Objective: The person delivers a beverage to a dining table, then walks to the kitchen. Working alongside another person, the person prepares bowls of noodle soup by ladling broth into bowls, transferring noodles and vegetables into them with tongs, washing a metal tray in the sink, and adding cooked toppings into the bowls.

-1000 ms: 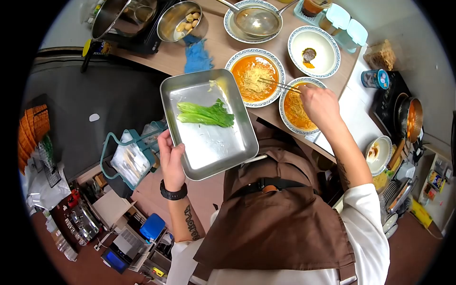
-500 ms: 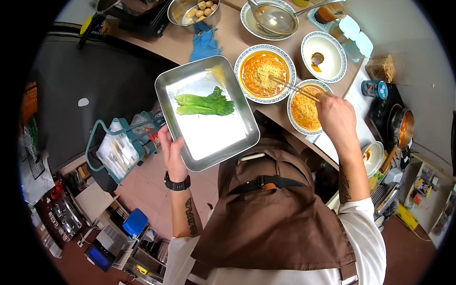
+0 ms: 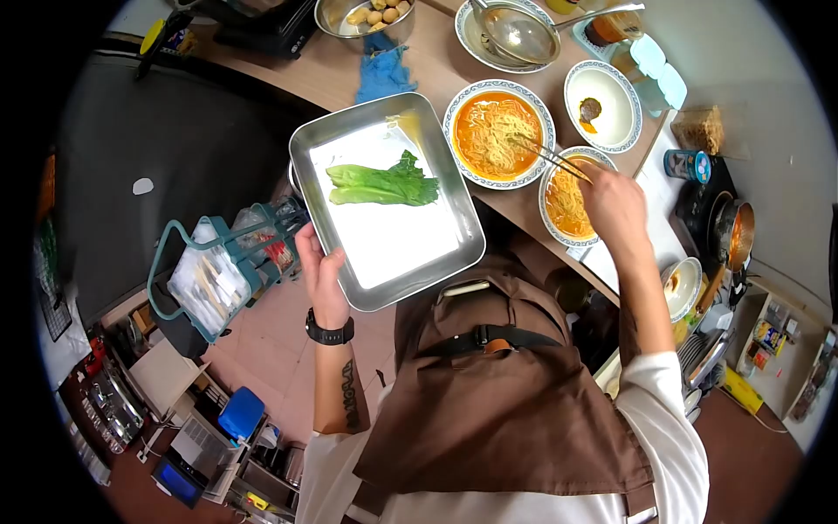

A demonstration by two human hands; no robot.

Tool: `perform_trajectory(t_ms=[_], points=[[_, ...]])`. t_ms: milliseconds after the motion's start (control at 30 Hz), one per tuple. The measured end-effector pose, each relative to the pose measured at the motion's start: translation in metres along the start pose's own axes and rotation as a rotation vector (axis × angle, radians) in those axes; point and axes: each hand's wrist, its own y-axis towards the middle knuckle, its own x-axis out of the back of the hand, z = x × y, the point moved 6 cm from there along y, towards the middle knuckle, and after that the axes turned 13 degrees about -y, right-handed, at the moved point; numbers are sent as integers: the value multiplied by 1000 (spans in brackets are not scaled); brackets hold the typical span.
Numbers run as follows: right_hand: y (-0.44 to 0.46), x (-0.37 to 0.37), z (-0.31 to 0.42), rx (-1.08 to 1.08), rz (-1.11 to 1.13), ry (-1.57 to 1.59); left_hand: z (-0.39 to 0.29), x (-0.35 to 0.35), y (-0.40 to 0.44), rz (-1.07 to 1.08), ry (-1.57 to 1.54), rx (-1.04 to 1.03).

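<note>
Facing a light-brown wood-grain counter (image 3: 434, 61) above a floor of pink tiles (image 3: 279, 332), near a teal plastic basket (image 3: 249, 272) at the left. Looking there upon a round steel pot (image 3: 384, 37) of tan, egg-like pieces, a ragged blue cloth (image 3: 382, 74), a round metal strainer (image 3: 521, 35) over a white patterned bowl, and a blue-rimmed white bowl (image 3: 615, 92) with dark paste (image 3: 590, 109) inside. Carrying a bunch of green leafy vegetables (image 3: 384, 185) in a shallow rectangular silver metal tray (image 3: 397, 249), just left of two bowls of noodles in orange broth. Pointing pale stems left and darker leaves right, lying lengthwise roughly across the tray's narrower direction (on a bottom glinting white with glare). Gripping the tray's lower-left edge with the left hand (image 3: 323, 275), hooking the thumb over the rim and leaving the fingers' spread underneath impossible to tell. Wearing a black watch (image 3: 330, 330) on that wrist. Pinching thin dark chopsticks (image 3: 559, 162) in the bunched fingers of the right hand (image 3: 615, 210), reaching over the nearer noodle bowl (image 3: 546, 196) and dipping the tips into the pale noodles (image 3: 489, 144) of the farther noodle bowl (image 3: 449, 131).
</note>
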Motion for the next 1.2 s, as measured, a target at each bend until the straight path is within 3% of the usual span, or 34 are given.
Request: perform_trajectory(t_ms=[100, 267, 400, 533, 700, 900, 1033, 1200], points=[[-13, 24, -6, -56, 33, 14, 3, 5, 1, 15, 16, 18], [-1, -9, 5, -26, -19, 7, 4, 2, 11, 52, -2, 14], [-28, 38, 0, -133, 77, 20, 5, 5, 9, 52, -17, 22], [-3, -30, 8, -28, -68, 37, 8, 7, 12, 87, -22, 4], [-36, 23, 10, -168, 45, 59, 5, 11, 9, 93, -49, 16], [-14, -5, 45, 49, -8, 30, 6, 8, 8, 107, -13, -2], [-24, 30, 13, -94, 82, 2, 7, 11, 7, 85, -40, -3], [6, -26, 6, -33, -18, -2, 8, 10, 4, 92, -56, 36]])
